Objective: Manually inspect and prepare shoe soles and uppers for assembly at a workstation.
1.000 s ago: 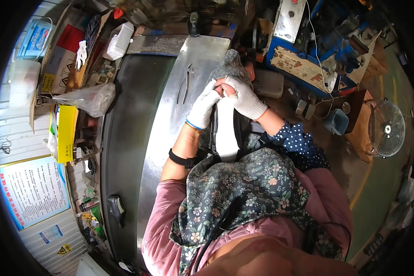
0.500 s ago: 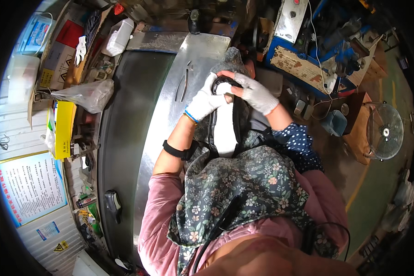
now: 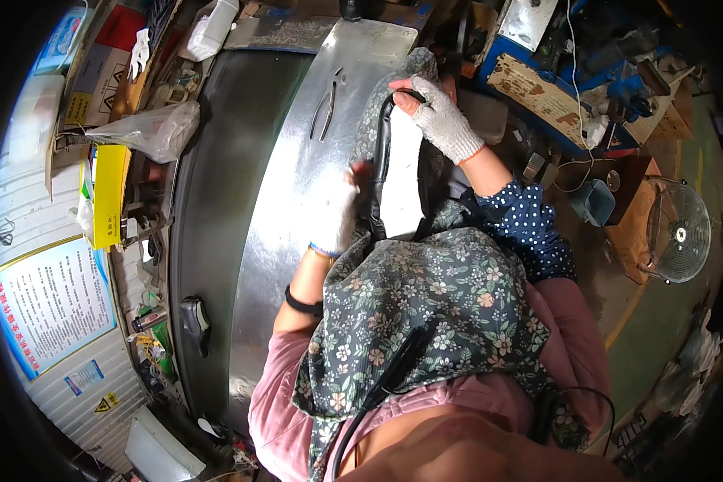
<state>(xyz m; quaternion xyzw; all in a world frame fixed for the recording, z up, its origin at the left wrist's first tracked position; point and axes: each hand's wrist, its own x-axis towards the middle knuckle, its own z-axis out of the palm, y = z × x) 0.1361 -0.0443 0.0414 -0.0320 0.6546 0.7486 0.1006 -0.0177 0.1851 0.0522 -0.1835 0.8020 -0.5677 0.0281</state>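
Head view: the right hand (image 3: 442, 120), in a white knit glove with bare fingertips, grasps the far end of a long black shoe upper with a white bottom (image 3: 402, 181). This piece runs from the grip toward the wearer, white face up. Half a second earlier both hands were at its far end; now the left hand (image 3: 335, 210), gloved alike, has dropped away to the grip's lower left, beside the piece's left edge. Motion blur hides its fingers, so whether it is clenched or touching cannot be told. Left of the grip, a thin curved metal rod (image 3: 330, 112) lies on a shiny sheet-metal table (image 3: 285, 173); farther left is a dark belt (image 3: 233, 177) bearing a black shoe (image 3: 193, 317). A dark floral apron (image 3: 442, 297) bulges against the piece's near end. Well right of the grip stand a blue-grey plastic bin (image 3: 593, 202) and a round wire-caged fan (image 3: 680, 234).
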